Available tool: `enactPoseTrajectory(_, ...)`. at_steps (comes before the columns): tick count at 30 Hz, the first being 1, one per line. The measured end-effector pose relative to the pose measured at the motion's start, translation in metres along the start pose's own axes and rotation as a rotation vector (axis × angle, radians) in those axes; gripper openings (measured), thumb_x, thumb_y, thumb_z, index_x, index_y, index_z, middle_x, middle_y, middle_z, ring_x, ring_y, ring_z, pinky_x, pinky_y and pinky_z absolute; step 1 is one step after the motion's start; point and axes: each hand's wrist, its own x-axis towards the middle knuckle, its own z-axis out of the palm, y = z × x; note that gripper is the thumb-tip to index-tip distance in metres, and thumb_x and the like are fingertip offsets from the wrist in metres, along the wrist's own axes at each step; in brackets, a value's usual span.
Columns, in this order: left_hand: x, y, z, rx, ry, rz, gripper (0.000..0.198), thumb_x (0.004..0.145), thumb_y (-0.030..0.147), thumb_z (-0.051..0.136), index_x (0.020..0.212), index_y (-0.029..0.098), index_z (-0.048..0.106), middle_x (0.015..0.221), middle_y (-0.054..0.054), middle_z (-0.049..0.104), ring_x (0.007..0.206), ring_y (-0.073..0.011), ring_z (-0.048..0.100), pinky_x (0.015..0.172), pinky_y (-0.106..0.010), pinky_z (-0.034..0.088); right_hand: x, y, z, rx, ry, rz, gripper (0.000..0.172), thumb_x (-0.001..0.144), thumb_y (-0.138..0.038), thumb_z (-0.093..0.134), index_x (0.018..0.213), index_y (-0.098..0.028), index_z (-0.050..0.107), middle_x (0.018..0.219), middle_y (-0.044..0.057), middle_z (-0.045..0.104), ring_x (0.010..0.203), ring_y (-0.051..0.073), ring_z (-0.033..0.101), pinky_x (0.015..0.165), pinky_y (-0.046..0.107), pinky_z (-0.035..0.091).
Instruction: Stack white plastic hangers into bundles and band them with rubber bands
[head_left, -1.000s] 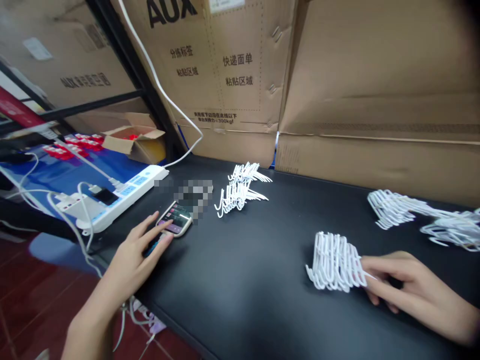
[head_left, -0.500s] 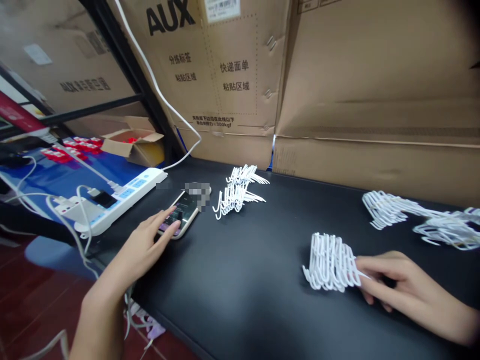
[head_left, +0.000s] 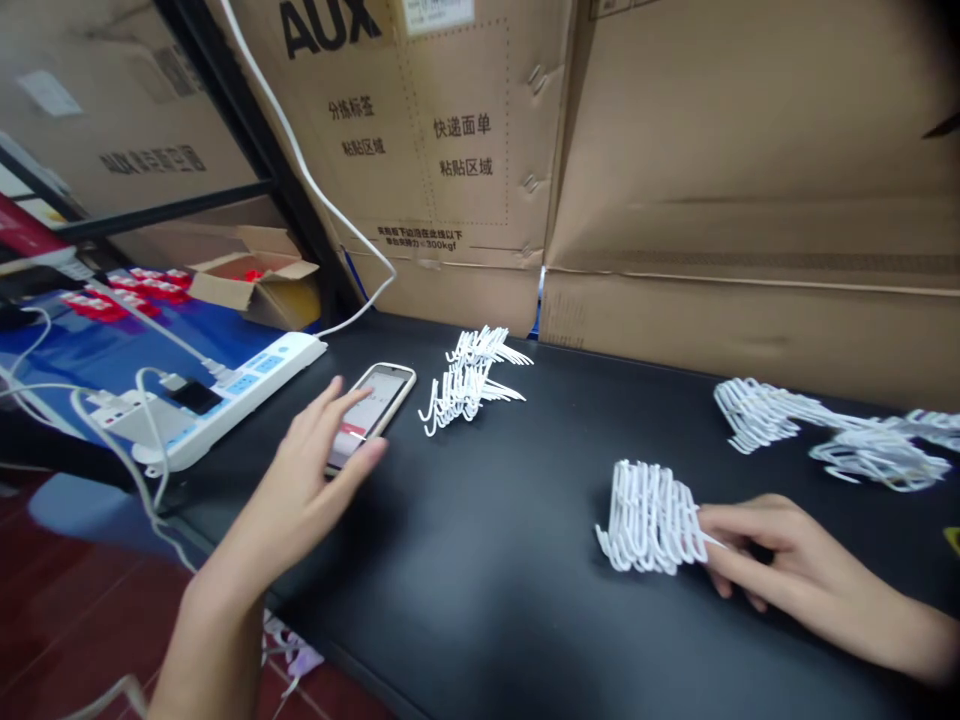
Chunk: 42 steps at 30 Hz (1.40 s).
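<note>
My left hand [head_left: 307, 475] is over a smartphone [head_left: 394, 385] lying on the black tabletop, its fingers apart. The index finger reaches across the lit, pale screen; whether it touches the glass I cannot tell. Part of the phone is hidden beneath the hand. On the right, my right hand [head_left: 787, 565] pinches the narrow end of a bundle of white wire hooks [head_left: 652, 515] between thumb and fingers. The curved ends fan out to the left, close above or on the table. Two similar hook bundles [head_left: 461, 390] lie right of the phone.
More white hook bundles [head_left: 757, 412] lie at the far right. A power strip [head_left: 247, 400] with plugs and cables runs along the left edge. Large cardboard boxes [head_left: 450, 200] stand behind the table. An open carton [head_left: 259, 285] and red-and-white pieces [head_left: 127, 293] are on a blue surface.
The phone's screen has gone from dark to pale with a red patch. My left hand has shifted slightly right, its fingers raised and wider apart. The right hand keeps hold of its hooks.
</note>
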Motion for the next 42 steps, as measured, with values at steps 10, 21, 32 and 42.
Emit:
enactPoseTrajectory(10,0.046,0.161,0.064,-0.743,-0.628,0.336,0.069,0.088,0.052,0.046,0.146,0.022,0.025,0.153,-0.011,0.028,0.14,-0.0254,0.027,0.113,-0.043,0.028,-0.004,-0.001,-0.005,0.083,0.223,-0.122,0.032,0.091,-0.029,0.05,0.064,-0.015,0.056,0.054,0.001,0.06,0.044,0.01,0.056,0.046,0.019,0.041)
enactPoseTrajectory(21,0.03,0.181,0.093,-1.035,-0.957,0.409,0.03,0.069,0.033,0.075,0.087,0.014,0.062,0.08,0.0,0.063,0.072,-0.0113,0.055,0.068,-0.022,0.044,-0.007,0.005,-0.003,-0.304,0.377,-0.563,0.014,0.091,-0.018,0.05,0.08,-0.016,0.058,0.064,0.003,0.061,0.054,0.012,0.053,0.055,0.023,0.041)
enactPoseTrajectory(32,0.016,0.19,0.111,-1.077,-0.737,0.289,0.037,0.07,0.039,0.074,0.094,0.013,0.062,0.086,-0.003,0.064,0.079,-0.0153,0.056,0.074,-0.026,0.047,-0.006,0.007,0.001,-0.497,0.412,-0.509,0.01,0.093,-0.016,0.044,0.089,-0.016,0.053,0.071,0.004,0.054,0.061,0.015,0.047,0.059,0.026,0.043)
enactPoseTrajectory(42,0.015,0.193,0.117,-1.096,-0.603,0.4,0.036,0.075,0.032,0.068,0.104,0.012,0.063,0.095,-0.006,0.068,0.084,-0.0184,0.062,0.078,-0.028,0.05,-0.004,0.005,0.0,-0.56,0.46,-0.45,0.02,0.091,-0.014,0.045,0.106,-0.018,0.058,0.101,0.012,0.053,0.087,0.019,0.053,0.073,0.034,0.05)
